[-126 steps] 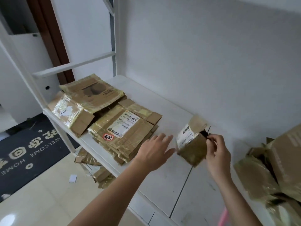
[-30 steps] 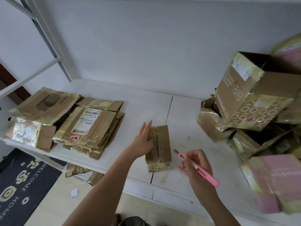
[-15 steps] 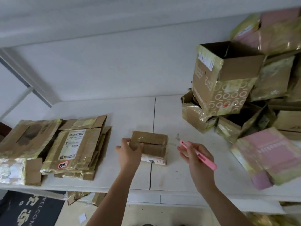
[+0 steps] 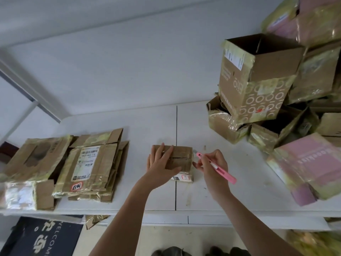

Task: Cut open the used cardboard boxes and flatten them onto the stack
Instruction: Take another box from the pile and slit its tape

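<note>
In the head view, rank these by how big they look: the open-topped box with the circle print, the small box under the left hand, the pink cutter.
1. Open-topped box, clearly largest.
2. Small box under the left hand, partly covered.
3. Pink cutter in the right hand, thinnest, though nearly as long as the small box.

White shelf board (image 4: 129, 191) spans the frame, with a dark seam running front to back at centre. Left of frame: stack of flattened boxes (image 4: 92, 163), taped, top one with a white shipping label; beside it at far left, a second flattened pile (image 4: 35, 159). Centre, straddling the seam: small taped box (image 4: 181, 158), lying flat, white label on its near side. Right of frame: heap of unflattened boxes (image 4: 258, 100), one open-topped brown box resting tilted on others; pink box (image 4: 304, 163) at lower right.
</note>
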The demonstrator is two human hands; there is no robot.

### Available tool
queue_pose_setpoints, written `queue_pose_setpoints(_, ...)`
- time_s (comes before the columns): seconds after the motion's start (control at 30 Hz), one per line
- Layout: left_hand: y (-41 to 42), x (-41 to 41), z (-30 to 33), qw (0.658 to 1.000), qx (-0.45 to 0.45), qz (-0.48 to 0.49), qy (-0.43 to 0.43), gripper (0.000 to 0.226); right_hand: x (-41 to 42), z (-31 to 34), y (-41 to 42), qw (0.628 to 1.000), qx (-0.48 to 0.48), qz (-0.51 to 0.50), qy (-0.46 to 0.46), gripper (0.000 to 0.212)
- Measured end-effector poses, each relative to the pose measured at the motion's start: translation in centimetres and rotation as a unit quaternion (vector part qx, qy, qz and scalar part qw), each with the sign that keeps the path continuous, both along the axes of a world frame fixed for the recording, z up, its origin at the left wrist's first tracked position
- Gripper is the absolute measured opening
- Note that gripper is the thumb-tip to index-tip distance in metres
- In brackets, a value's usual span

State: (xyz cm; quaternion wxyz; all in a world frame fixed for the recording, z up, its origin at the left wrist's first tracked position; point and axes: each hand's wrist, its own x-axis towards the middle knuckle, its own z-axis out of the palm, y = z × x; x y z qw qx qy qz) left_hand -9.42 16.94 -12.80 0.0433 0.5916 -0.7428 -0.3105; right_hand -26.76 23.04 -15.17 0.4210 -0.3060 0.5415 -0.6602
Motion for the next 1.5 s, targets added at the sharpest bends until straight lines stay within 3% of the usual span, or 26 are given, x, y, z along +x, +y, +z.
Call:
queue_pose_setpoints(0.6,0.1,-0.1,0.3,0.999,-0.013,-0.029,-0.024,0.077,-0.4,-0.3,-0.3,0.983,-0.018,0.012,0.183,0.022)
queue_pose_setpoints(1.13,0.3,0.3,-0.3,0.998,-0.033,-0.039,-0.032,0.077,-0.1,-0.5,2.6,0.98,-0.05,0.072,0.18,0.02)
queue_pose_setpoints(1.5,0.3,0.4,-0.3,0.998,-0.041,-0.035,-0.03,0.077,-0.8,-0.2,4.6,0.96,-0.056,0.121,0.246,0.021)
